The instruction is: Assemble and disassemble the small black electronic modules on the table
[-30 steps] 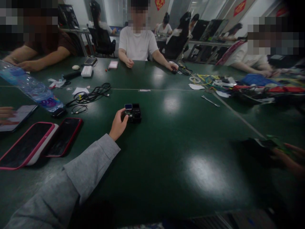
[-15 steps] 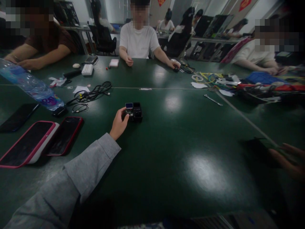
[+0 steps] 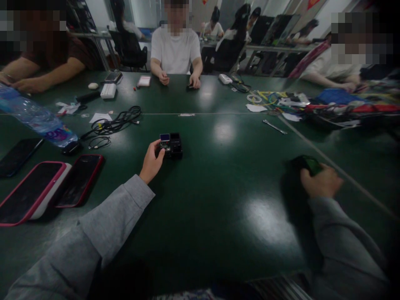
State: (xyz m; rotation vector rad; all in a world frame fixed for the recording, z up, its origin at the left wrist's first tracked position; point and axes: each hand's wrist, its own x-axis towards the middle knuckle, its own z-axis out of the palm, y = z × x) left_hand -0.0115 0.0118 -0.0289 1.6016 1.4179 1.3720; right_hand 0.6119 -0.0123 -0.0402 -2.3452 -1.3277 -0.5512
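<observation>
My left hand [image 3: 150,163] grips the left side of a small black electronic device [image 3: 176,146] with a little screen and an exposed circuit board. The device rests on the dark green table [image 3: 215,187]; thumb and fingers pinch its board side. On the right, my right hand [image 3: 323,182] is closed around a dark, flat object with a green face [image 3: 311,164], held over the table and casting a shadow. Motion blurs it, so its kind is unclear. A pink-rimmed phone [image 3: 34,189] and a red-cased phone [image 3: 81,180] lie left of my left forearm.
A tilted water bottle [image 3: 40,118], a dark phone [image 3: 20,156] and coiled black cables [image 3: 120,121] occupy the left. A wrench [image 3: 275,126] lies right of centre, before a heap of wires and tools [image 3: 337,106]. Across the table, a person in white [image 3: 176,50] handles a small dark item.
My right hand has come in from the right edge with the dark object. The person opposite has drawn one hand inward. My left hand keeps its grip; the view has shifted slightly.
</observation>
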